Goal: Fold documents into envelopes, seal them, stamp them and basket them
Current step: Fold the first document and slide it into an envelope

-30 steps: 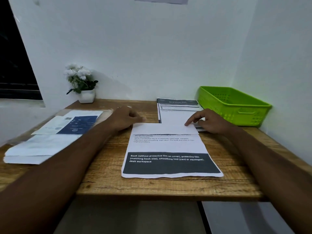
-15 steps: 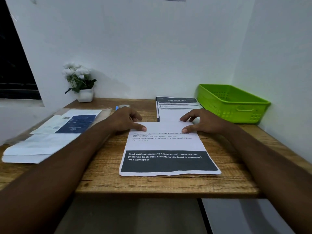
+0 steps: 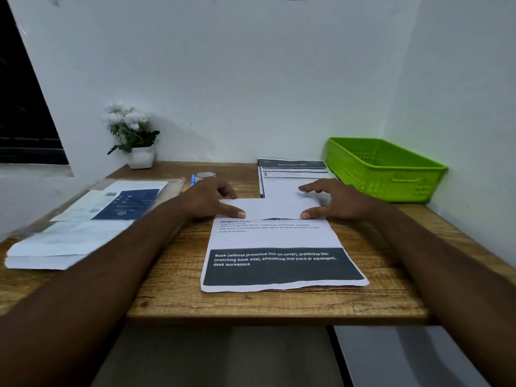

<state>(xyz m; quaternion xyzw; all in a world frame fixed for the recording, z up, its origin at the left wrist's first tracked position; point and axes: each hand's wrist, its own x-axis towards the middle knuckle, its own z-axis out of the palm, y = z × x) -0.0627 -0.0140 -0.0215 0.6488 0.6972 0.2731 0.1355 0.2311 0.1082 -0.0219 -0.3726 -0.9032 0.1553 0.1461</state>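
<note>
Middle of the counter [image 3: 173,289], running back from the front edge, we've got the printed document [image 3: 279,241], its top part folded toward us into a blank white flap [image 3: 268,208]. Our left hand [image 3: 208,201] has its thumb flat on the flap's near left corner, with the other fingers loosely bent at the fold and not wrapped round anything. Our right hand [image 3: 335,199] does the same on the right: thumb on the corner, fingers spread and fairly straight. Another printed stack [image 3: 290,174] sits near the back edge, and the green basket [image 3: 391,174] is in the back right corner. Envelopes [image 3: 55,247] are piled along the left edge, and a flower pot [image 3: 141,156] is back left. A tape roll [image 3: 205,175] and a blue pen [image 3: 192,180] lie just behind our left hand.
</note>
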